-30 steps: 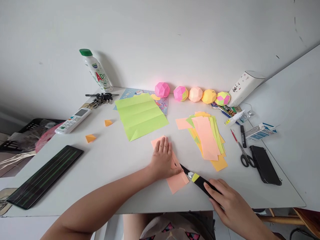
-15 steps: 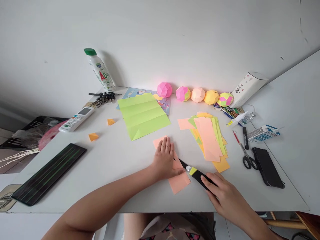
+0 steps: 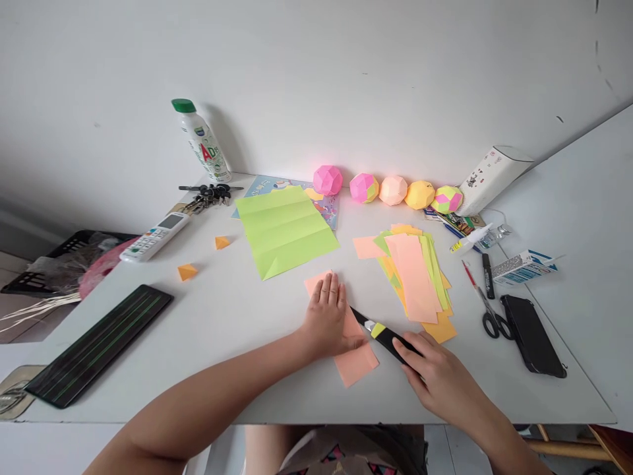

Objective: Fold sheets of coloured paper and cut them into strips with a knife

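My left hand [image 3: 326, 320] lies flat on a folded strip of salmon-pink paper [image 3: 357, 367], pressing it to the table, fingers stretched away from me. Wrapped in my right hand [image 3: 438, 366] is a black utility knife [image 3: 388, 342] with a yellow collar. Its dark blade points up and left, and its tip reaches the paper's right edge beside my left fingers; part of the paper is hidden under that hand. To the right sits a loose pile of pink, green and orange paper strips [image 3: 410, 277]. A creased green sheet [image 3: 287, 231] is beyond my left hand.
Several faceted paper balls [image 3: 393, 190] line the wall. At right are scissors [image 3: 494, 323], a black phone [image 3: 533, 336], a marker [image 3: 487, 276] and a glue bottle [image 3: 469, 239]. At left are a remote [image 3: 154, 237], keys [image 3: 210, 194], a bottle [image 3: 204, 145] and a dark panel [image 3: 101, 343].
The knife has slid a little up and left along the paper's edge, my right hand moving with it. My left hand stays pressed in place. The whole view has shifted slightly.
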{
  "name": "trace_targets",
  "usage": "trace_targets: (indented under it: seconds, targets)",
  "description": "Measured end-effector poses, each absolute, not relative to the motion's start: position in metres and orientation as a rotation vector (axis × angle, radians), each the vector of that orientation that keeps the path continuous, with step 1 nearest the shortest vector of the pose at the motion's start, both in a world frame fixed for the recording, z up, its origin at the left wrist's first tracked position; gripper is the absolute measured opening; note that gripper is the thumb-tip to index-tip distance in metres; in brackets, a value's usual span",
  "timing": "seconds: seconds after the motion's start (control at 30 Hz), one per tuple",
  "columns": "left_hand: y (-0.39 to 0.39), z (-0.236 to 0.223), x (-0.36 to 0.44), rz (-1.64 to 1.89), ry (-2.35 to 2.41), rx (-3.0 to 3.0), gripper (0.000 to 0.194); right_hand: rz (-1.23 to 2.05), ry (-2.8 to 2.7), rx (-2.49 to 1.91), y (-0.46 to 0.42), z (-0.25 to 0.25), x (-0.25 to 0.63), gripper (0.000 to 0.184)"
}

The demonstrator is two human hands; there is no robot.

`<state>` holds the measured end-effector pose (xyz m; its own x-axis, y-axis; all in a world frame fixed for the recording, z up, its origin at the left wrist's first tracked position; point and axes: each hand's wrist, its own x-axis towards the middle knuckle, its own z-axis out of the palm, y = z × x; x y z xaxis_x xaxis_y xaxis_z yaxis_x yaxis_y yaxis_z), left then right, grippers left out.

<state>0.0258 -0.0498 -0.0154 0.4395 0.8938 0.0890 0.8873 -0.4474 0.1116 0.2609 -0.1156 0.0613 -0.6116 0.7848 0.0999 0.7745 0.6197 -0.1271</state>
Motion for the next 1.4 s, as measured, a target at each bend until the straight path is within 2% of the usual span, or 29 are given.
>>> trace_targets:
  seconds: [0.3, 0.37, 0.47, 0.53, 0.77, 1.4]
  targets:
    - [-0.054, -0.012, 0.024, 0.25, 1.542, 2.672, 0.118, 0.164, -2.683, -1.329, -0.107, 0.062, 0.253, 0.038]
    - [-0.056, -0.008, 0.025, 0.256, 1.524, 2.691, 0.106, 0.157, -2.7, -1.329, -0.115, 0.061, 0.255, 0.038]
    - [-0.054, -0.005, 0.027, 0.253, 1.578, 2.694, 0.076, 0.127, -2.709, -1.342, -0.126, 0.06, 0.258, 0.036]
    - [-0.051, -0.005, 0.026, 0.244, 1.6, 2.699, 0.068, 0.104, -2.706, -1.337, -0.13, 0.06, 0.259, 0.036]
    - [-0.043, -0.013, 0.019, 0.186, 1.618, 2.686, 0.084, 0.115, -2.647, -1.332, -0.123, 0.061, 0.257, 0.036]
    - [-0.044, -0.024, 0.019, 0.327, 1.621, 2.693, 0.084, 0.108, -2.692, -1.342, -0.093, 0.056, 0.245, 0.039]
